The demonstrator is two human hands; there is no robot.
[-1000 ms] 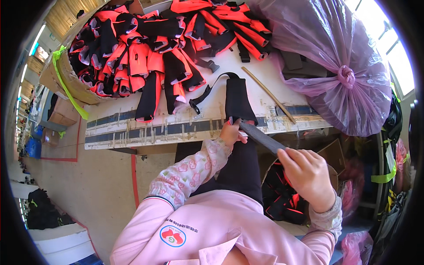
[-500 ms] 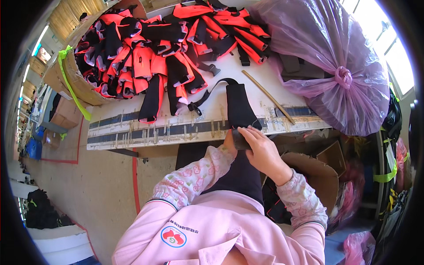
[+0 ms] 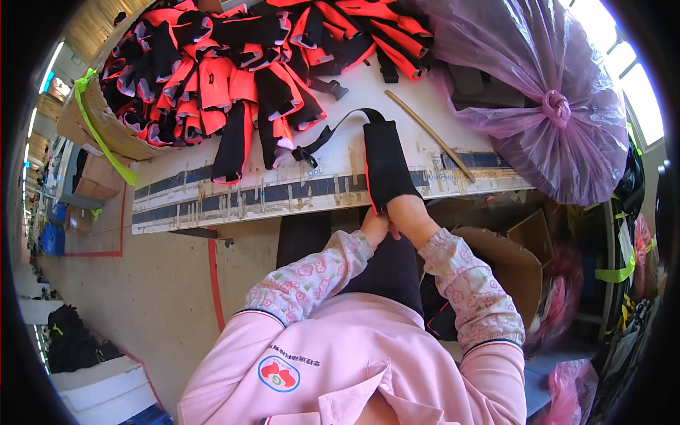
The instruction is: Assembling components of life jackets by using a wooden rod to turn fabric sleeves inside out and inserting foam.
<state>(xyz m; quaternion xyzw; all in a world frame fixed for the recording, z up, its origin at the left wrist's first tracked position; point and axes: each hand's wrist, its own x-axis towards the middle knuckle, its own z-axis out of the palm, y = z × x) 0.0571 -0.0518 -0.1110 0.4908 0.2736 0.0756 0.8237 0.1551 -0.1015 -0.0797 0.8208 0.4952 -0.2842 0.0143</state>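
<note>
A long black fabric pouch (image 3: 388, 159) with an orange edge lies at the front of the table, its near end hanging over the edge. From its far end a black strap runs left to a black plastic buckle (image 3: 306, 155). My left hand (image 3: 377, 225) grips the pouch's near end along the orange edge, its fingers partly hidden. My right hand (image 3: 408, 211) is at the pouch's near opening; the fabric covers most of its fingers, and how far inside they reach is hidden.
A heap of black and orange pouches (image 3: 216, 81) fills the back left, partly in a cardboard box (image 3: 81, 124). A wooden stick (image 3: 430, 134) lies right of the pouch. A knotted purple plastic bag (image 3: 531, 78) covers the right end. Below stands an open carton (image 3: 496, 248).
My right hand has moved from lying over the dark near end to the pouch's opening, its fingers now covered. The pouch's orange edge has come into sight. The view has shifted slightly.
</note>
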